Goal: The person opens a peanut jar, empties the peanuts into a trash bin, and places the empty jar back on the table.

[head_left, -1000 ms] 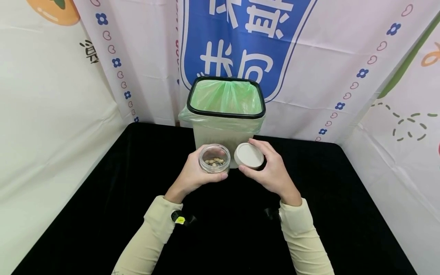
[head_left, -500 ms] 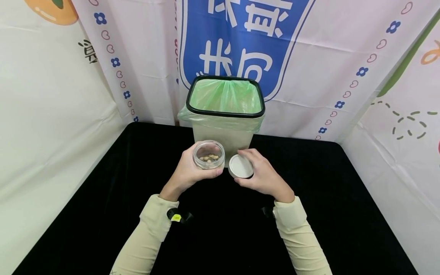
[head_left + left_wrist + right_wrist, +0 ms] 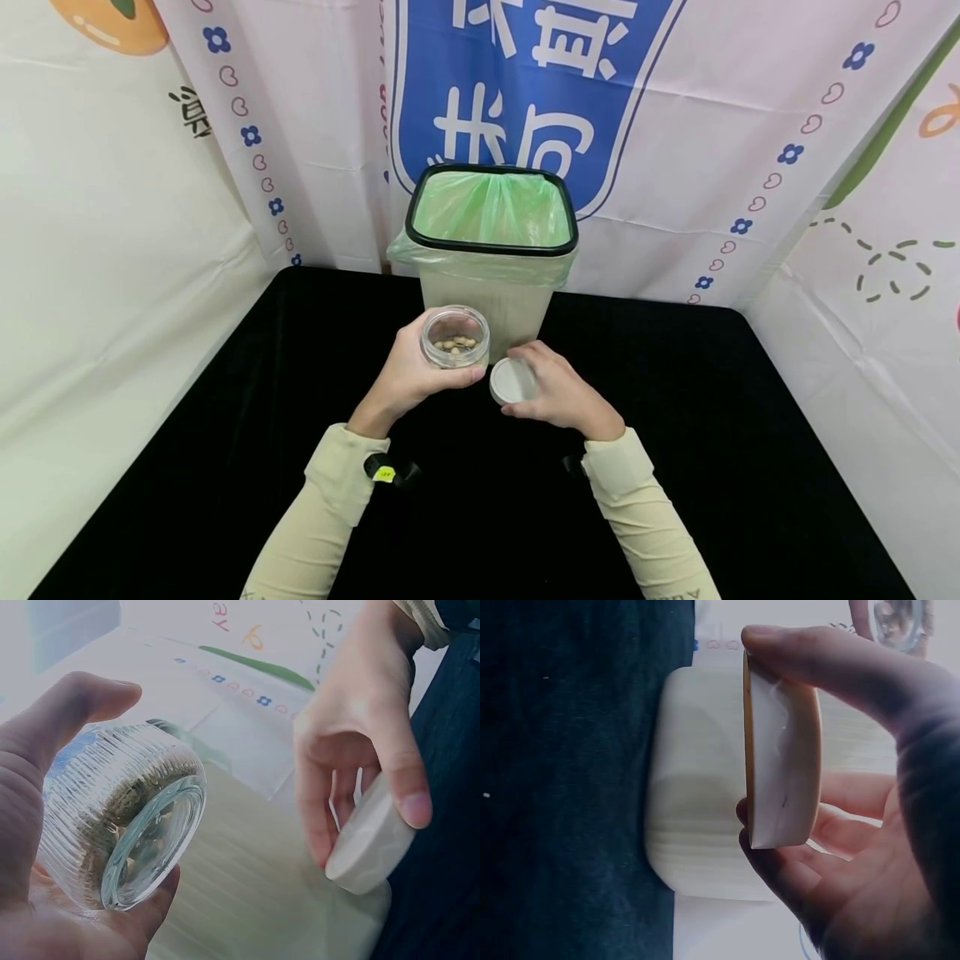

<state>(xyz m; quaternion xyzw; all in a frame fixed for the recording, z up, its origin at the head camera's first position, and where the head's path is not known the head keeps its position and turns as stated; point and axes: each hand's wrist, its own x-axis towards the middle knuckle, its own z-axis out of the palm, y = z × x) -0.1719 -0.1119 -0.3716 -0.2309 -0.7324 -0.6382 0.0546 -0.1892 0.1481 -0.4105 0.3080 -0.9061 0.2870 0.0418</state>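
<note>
From the head camera I can't make out what the pale pieces (image 3: 455,344) in the jar (image 3: 454,362) are, and it hides most fingers of the left hand (image 3: 411,368). The right hand (image 3: 558,388) blocks one lower corner of the bin (image 3: 487,292). Picture edges cut my blue print (image 3: 513,92) and both sleeves (image 3: 324,512).

Straight ahead, the cream, black-rimmed plastic bin lined in green (image 3: 517,302) blocks the way, with the white printed cloth backdrop (image 3: 697,133) just behind it. Over the black cloth-covered counter (image 3: 480,525) there is room to pass left or right of the bin, or between the cream-sleeved forearms (image 3: 326,508); only a small gap separates the clear ribbed glass jar (image 3: 124,817) from the round white lid (image 3: 371,844)
</note>
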